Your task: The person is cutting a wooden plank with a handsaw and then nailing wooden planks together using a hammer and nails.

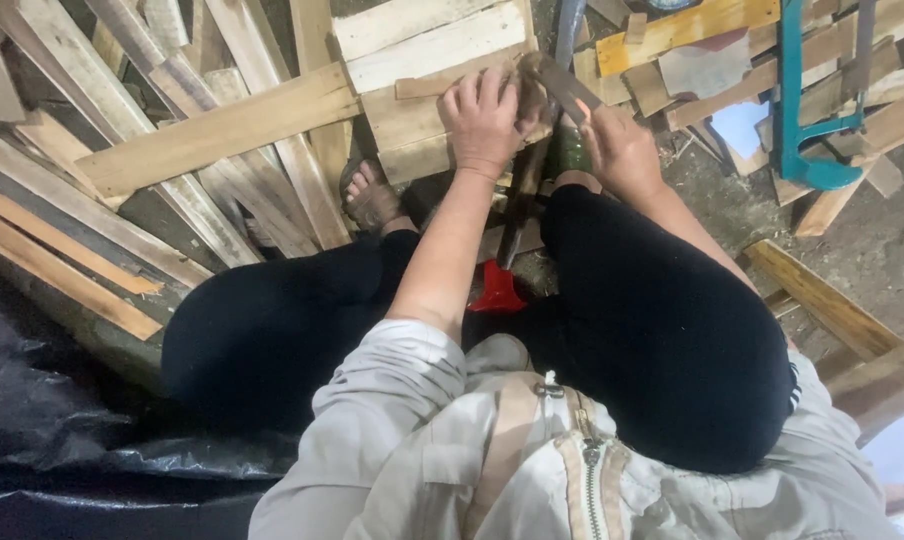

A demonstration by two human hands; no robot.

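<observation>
I sit among scrap wood with my knees apart. My left hand [482,120] is closed over a small piece of wood [442,85] that rests on a pale wooden board [412,125] in front of me. My right hand [622,150] grips a flat, dull blade-like tool [562,85], whose tip meets the wood beside my left fingers. A long dark tool with a red end [497,290] lies between my legs, partly hidden under my left forearm.
Loose planks [212,130] are piled to the left and ahead. A teal saw frame [802,120] lies on offcuts at the upper right. My sandalled foot [372,195] rests by the board. Black plastic sheeting [52,420] lies at the lower left.
</observation>
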